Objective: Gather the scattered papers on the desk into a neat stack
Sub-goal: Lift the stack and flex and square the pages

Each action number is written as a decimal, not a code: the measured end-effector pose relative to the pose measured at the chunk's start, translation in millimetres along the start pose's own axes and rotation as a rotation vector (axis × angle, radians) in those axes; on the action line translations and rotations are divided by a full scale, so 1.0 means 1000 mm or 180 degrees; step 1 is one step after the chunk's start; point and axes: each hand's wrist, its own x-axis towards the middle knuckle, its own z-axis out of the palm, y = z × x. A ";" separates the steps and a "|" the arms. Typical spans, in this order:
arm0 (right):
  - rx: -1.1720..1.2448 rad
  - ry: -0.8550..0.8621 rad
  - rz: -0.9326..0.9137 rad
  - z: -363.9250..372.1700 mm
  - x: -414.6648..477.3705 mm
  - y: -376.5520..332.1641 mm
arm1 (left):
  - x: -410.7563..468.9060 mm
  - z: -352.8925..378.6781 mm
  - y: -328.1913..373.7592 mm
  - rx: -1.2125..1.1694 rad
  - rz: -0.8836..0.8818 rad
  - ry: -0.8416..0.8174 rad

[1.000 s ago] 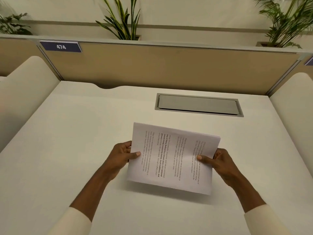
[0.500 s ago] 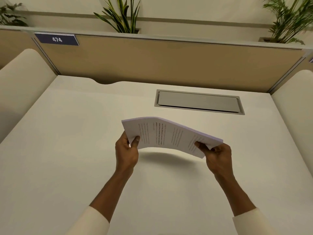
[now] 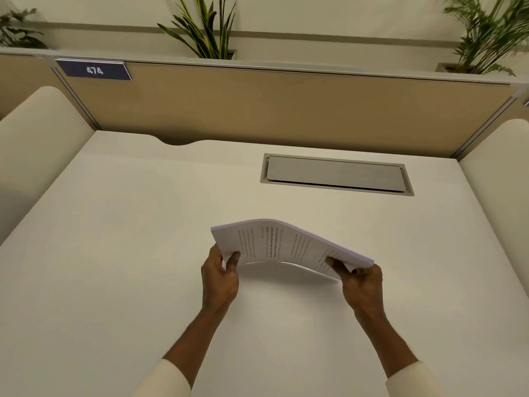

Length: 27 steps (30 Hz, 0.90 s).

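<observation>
Clerk: Hands, two, bare, with cream sleeves [image 3: 169, 379] on the forearms. Left hand [image 3: 220, 277] grips the near left corner of the paper stack [image 3: 286, 247], thumb on top, fingers underneath. Right hand [image 3: 362, 287] pinches the near right corner the same way.

Checker: Hands together or apart?

Clerk: Apart, one at each end of the stack, both clamped on it.

Checker: Stack, location and condition?

Clerk: Held in the air over the white desk [image 3: 128, 253], about mid-desk, not touching the top. Its shadow lies on the surface below. Sheets bow upward in an arch between the two hands. Edges look roughly aligned. Top sheet carries printed text, too small to read.

Checker: Fixtures?

Clerk: One grey metal cable hatch [image 3: 335, 174], flap lying flat, recessed in the desk beyond the stack and toward the right. One tan partition panel [image 3: 257, 110] along the far edge. One dark number plate [image 3: 94, 70], reading 474, at the panel's upper left. Two rounded cream side screens, left [image 3: 37, 133] and right [image 3: 498, 167].

Checker: Plants?

Clerk: Three, behind the partition: striped-leaf plant [image 3: 203, 32] at centre, palm [image 3: 486, 32] at right, small leafy plant [image 3: 17, 32] at far left, partly cut off.
</observation>
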 end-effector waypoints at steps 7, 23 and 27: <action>0.0003 0.0008 0.0116 0.000 0.002 -0.001 | 0.001 0.005 0.004 0.0183 0.0144 -0.0016; 0.0221 0.0029 0.0237 0.005 0.003 0.003 | 0.002 0.004 -0.006 0.0200 0.0081 0.0113; 0.0267 0.0003 0.0387 0.006 0.003 0.008 | 0.000 0.005 -0.008 0.0255 0.0051 0.0082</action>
